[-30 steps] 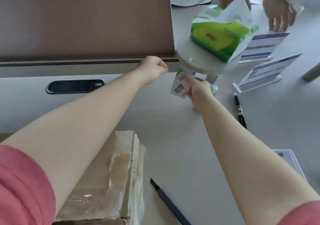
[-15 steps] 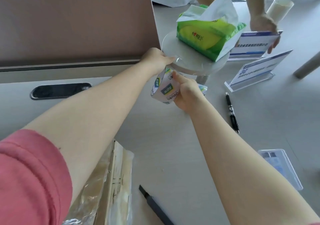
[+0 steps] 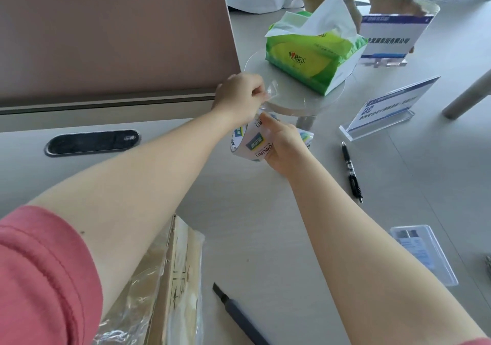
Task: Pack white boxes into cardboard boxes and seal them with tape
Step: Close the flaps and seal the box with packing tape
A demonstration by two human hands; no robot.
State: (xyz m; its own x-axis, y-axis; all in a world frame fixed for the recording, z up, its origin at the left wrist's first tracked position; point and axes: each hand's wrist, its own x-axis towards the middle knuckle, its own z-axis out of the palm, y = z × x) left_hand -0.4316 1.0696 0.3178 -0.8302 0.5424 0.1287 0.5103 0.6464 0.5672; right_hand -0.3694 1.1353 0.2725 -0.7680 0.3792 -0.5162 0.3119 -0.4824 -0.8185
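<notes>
The right hand [image 3: 284,148] grips the tape roll [image 3: 251,145] in the middle of the frame, just above the counter [image 3: 265,225]. The left hand [image 3: 239,96] pinches the loose clear end of tape [image 3: 271,93] and holds it up from the roll. To do this well, I think she should pull slowly and keep the strip flat so it does not stick to itself. The cardboard box [image 3: 164,286] waits at the bottom, and a knife [image 3: 239,315] lies just beside it.

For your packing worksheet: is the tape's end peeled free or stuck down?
Peeled free: the left hand pinches the clear end above the tape roll.
</notes>
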